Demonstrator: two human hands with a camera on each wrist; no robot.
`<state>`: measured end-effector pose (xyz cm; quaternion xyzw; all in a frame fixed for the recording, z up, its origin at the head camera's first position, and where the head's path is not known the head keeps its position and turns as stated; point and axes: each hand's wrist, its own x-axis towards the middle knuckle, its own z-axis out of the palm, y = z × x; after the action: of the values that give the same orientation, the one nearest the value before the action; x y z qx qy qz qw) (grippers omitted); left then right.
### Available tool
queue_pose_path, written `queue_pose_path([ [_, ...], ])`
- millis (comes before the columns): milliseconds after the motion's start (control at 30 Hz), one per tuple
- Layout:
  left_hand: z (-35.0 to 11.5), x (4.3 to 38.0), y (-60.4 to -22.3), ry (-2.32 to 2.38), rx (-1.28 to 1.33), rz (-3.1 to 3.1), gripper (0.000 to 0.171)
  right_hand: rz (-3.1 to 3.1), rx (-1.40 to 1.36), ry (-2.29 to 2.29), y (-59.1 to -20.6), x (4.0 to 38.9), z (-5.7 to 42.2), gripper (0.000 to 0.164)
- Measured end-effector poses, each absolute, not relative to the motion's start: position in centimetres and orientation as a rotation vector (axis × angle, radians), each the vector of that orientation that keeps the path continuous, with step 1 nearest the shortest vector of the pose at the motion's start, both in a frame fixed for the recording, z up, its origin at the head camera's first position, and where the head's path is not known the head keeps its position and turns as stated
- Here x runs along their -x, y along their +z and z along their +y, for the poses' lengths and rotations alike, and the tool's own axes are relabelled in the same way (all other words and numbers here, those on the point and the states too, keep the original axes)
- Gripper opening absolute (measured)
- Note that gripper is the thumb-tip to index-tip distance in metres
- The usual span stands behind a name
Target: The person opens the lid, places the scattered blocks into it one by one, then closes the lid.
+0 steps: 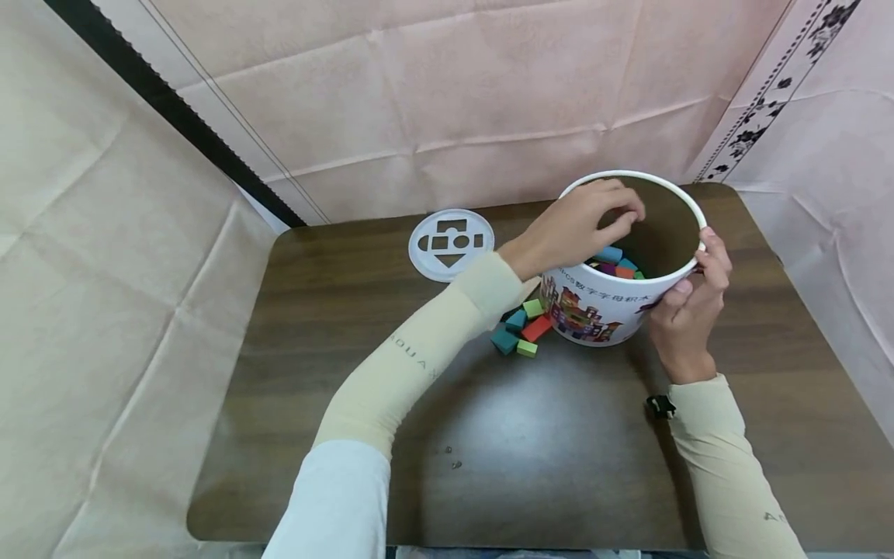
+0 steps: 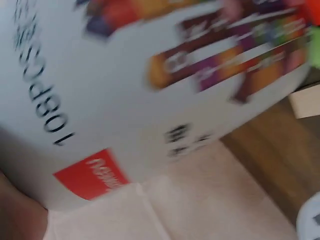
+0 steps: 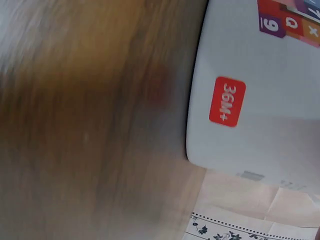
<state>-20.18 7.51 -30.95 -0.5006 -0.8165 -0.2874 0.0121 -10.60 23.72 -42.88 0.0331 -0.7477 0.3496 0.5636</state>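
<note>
A white bucket [image 1: 590, 318] with printed block pictures stands toward the back right of the table. My right hand [image 1: 687, 310] grips its right side, with fingertips over the rim. My left hand [image 1: 583, 221] hovers across the bucket's mouth, fingers loosely bent, and no object shows between them. Down inside lie colored blocks [image 1: 609, 255] in blue, purple, orange and green. Against the bucket's left foot sits a small pile of loose blocks [image 1: 504, 340], partly hidden by my left forearm. In both wrist views, the bucket's printed wall [image 2: 115, 100] [image 3: 260, 95] fills much of the picture; neither shows the fingers.
A round white lid with shaped cutouts [image 1: 422, 258] lies at the table's back edge, left of the bucket. The brown wooden table [image 1: 335, 341] borders on hanging pale cloth [image 1: 419, 101]. Tiny specks [image 1: 456, 465] lie near its front.
</note>
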Motion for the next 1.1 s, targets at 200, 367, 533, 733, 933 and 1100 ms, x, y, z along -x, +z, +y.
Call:
queue_pose_path([
  [200,2.9,18.6,-34.1,-1.132,1.341,-2.358,0.026,-1.638,-0.018,0.880,-42.2,10.6,22.5,0.049],
  [367,-1.2,18.0,-36.5,-1.345,1.222,-2.354,0.032,-1.547,0.015,0.936,-41.6,11.2,22.5,0.055],
  [533,-3.9,18.0,-39.5,-1.255,1.283,-2.544,0.036,-1.450,0.028,1.031,-40.9,11.4,22.8,0.058],
  [733,-6.1,17.8,-43.1,-0.899,1.317,-2.918,0.038,-1.476,0.034,1.025,-40.1,11.1,22.4,0.068],
  [933,-6.4,17.6,-45.7,-0.575,1.366,-3.151,0.045,-1.436,0.087,1.153,-39.1,11.1,21.9,0.067],
  [1100,-6.2,17.5,-46.4,-0.423,1.351,-3.192,0.048,-1.426,0.074,1.269,-38.6,10.9,21.3,0.045],
])
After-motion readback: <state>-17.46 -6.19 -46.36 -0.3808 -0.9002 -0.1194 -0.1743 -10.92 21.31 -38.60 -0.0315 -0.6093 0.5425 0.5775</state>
